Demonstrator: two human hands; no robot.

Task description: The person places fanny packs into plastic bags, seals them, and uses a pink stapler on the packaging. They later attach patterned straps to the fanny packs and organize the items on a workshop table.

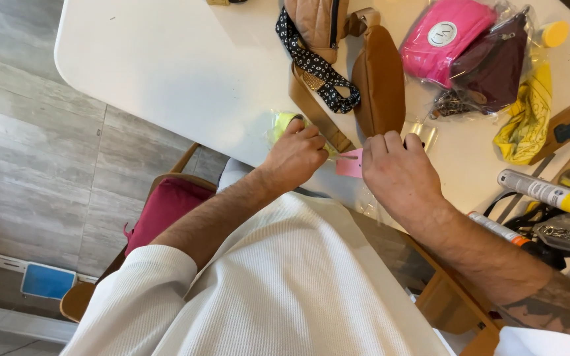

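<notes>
Head view showed you a white desk (166,66) filling the upper frame, with your white knit top below it. At twelve o'clock lay a tan leather waist bag (379,79) with its strap running down toward your hands, a black dotted ribbon (318,69) draped over it. At one o'clock sat a clear packet holding pink and maroon pouches (470,49), a yellow cloth (529,118) just beside it. At three o'clock lay a white tube with a yellow cap (552,193). A red-cushioned chair (166,207) stood at eight o'clock. Your left hand (296,157) was curled over the strap at centre; your right hand (397,173) pinched a small pink tag (350,163), which lay between both hands at the desk's near edge.
</notes>
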